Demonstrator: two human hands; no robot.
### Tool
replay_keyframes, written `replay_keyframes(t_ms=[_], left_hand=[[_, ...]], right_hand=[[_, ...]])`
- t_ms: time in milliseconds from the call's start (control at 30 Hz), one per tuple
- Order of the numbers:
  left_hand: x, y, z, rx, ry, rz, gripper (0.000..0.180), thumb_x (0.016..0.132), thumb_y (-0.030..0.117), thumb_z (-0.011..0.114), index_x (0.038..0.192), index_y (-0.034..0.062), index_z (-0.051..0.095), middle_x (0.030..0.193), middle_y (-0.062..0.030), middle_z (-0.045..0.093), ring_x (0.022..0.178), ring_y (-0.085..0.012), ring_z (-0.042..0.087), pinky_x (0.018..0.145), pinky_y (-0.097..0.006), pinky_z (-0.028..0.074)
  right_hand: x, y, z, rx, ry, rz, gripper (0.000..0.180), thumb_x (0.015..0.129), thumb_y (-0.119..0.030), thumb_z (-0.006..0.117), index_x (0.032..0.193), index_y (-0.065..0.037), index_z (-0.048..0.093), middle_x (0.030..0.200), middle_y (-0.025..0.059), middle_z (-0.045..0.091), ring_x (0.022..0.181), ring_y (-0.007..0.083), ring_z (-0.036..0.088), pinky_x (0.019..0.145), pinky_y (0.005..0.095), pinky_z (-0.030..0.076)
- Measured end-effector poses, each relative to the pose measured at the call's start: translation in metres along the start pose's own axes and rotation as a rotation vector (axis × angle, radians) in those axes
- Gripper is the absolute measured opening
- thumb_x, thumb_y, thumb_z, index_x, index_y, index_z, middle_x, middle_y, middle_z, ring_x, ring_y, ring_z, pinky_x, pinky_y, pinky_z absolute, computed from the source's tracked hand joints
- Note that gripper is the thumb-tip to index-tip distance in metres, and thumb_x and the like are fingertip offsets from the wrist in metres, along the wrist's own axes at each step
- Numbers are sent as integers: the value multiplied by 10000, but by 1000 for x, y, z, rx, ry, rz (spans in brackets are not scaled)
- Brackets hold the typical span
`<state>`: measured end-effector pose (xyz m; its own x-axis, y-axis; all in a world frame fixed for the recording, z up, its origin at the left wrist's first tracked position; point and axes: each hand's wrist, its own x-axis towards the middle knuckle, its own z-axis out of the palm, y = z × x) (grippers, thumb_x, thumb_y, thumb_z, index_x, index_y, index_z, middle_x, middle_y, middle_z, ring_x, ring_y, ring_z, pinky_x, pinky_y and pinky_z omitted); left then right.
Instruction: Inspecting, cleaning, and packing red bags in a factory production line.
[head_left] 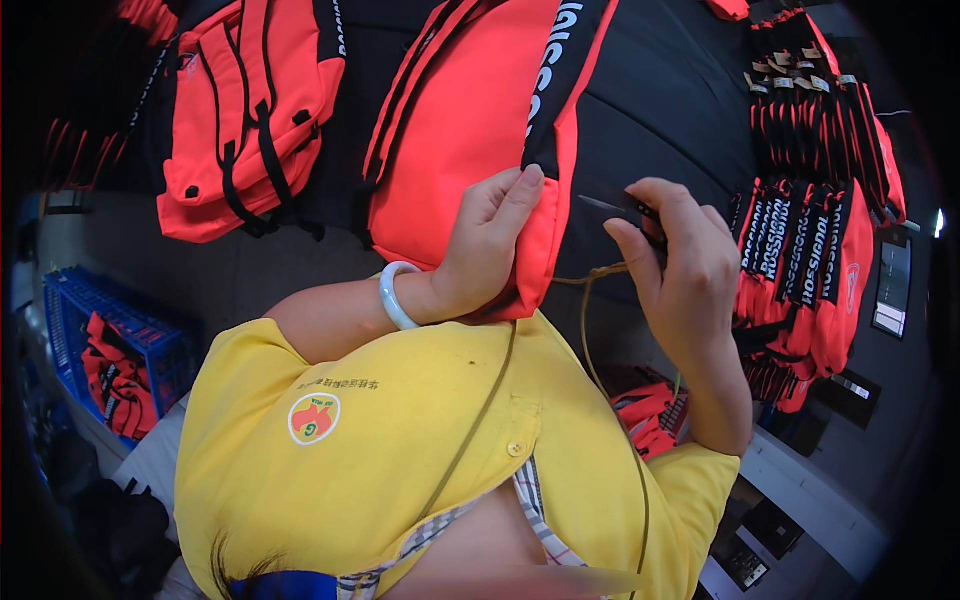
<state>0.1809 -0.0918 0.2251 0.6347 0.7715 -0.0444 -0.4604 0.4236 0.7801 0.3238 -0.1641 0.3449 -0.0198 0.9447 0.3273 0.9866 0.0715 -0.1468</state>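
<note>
A bright red bag (465,120) with a black panel and white lettering lies in front of me, its near end close to my body. My left hand (485,240) is closed on the bag's near right edge, the thumb pressing on the fabric below the black panel. Just to the right, my right hand (690,260) grips small snips (607,207), their pointed metal blade aimed left toward the bag without touching it. Fingers hide most of the dark handle. A thin tan cord (588,300), looped and knotted, hangs between the right hand and my chest.
Another red bag with black straps (245,110) lies at the left on the dark table surface (655,110). Stacked red and black bags (800,245) stand along the right. A blue crate (60,300) at lower left holds red and black pieces (118,385).
</note>
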Motion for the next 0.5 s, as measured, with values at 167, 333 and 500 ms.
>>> replay_keyframes(t_ms=[167,333,500], left_hand=[[2,-1,5,-12,15,4,322,1030,236,455,795,45,567,676,78,459,636,8,367,548,-181,319],[3,-4,4,-13,-2,-13,313,1024,235,468,819,30,587,686,68,475,657,4,382,569,-185,334],[2,-8,9,-40,10,-60,319,1020,243,475,821,22,589,688,62,471,666,2,382,572,-188,336]], right_hand=[[-7,8,22,299,-124,91,191,760,-128,744,904,-88,626,728,44,608,593,201,569,607,306,437],[-1,12,33,473,-165,94,159,755,-100,735,859,-64,619,750,51,604,658,239,564,664,328,438],[11,15,25,292,-332,-49,164,760,-80,708,888,-56,608,797,62,604,716,272,557,687,346,433]])
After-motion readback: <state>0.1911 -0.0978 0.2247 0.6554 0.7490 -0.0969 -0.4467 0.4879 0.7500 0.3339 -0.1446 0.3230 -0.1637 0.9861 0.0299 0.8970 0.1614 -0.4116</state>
